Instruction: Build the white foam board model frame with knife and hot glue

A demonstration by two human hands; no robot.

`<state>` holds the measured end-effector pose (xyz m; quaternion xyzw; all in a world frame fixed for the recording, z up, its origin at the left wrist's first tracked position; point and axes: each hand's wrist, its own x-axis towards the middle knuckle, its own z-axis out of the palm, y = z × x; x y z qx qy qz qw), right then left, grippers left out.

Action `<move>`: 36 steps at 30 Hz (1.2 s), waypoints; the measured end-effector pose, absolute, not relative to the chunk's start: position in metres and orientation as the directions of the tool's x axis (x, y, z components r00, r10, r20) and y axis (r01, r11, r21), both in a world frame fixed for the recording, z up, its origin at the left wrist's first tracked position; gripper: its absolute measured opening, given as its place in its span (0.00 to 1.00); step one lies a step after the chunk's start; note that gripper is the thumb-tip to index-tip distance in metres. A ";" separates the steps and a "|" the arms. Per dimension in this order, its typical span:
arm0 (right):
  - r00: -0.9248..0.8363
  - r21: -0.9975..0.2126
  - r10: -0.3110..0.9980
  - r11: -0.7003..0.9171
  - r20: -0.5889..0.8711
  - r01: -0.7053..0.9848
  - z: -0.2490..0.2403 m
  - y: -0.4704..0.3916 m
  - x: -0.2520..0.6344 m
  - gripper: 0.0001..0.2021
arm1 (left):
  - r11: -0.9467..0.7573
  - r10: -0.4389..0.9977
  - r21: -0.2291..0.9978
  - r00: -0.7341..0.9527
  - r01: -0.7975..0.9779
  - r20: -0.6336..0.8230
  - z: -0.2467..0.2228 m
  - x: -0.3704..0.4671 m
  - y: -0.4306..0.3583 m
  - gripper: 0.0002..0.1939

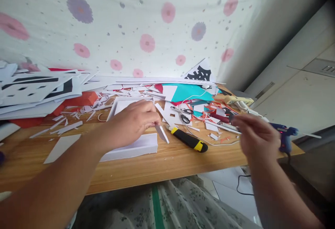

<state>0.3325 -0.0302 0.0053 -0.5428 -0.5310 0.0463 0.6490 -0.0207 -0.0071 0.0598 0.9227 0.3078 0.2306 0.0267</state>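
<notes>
My left hand (141, 119) pinches a small white board piece (162, 134) above the right side of a shallow white box (138, 147). The box lies on the wooden table (125, 175), partly hidden under my hand and forearm. My right hand (259, 136), blurred, is raised over the table's right part with its fingers drawn together; whether anything is between them I cannot make out. It is just left of a blue glue gun (285, 134). A yellow and black utility knife (187, 139) lies between my hands, close to the white piece.
Black-handled scissors (185, 118), a white cable (222, 144) and a power strip (239, 100) lie toward the back right. Stacked white boards (31, 89) and paper scraps (104, 100) fill the back left. A flowered curtain (125, 23) hangs behind.
</notes>
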 end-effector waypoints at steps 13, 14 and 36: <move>-0.099 -0.945 0.940 0.328 0.327 -0.003 -0.039 0.036 0.188 0.09 | -0.849 0.479 0.013 0.761 0.527 0.437 0.055 -0.042 -0.004 0.17; -0.079 -0.950 0.947 0.312 0.312 -0.010 -0.043 0.038 0.188 0.09 | -0.851 0.473 0.003 0.765 0.525 0.436 0.052 -0.041 -0.003 0.17; -0.040 -0.965 0.964 0.260 0.261 -0.043 -0.046 0.043 0.190 0.08 | -0.897 0.369 -0.062 0.821 0.437 0.436 0.034 -0.036 0.014 0.10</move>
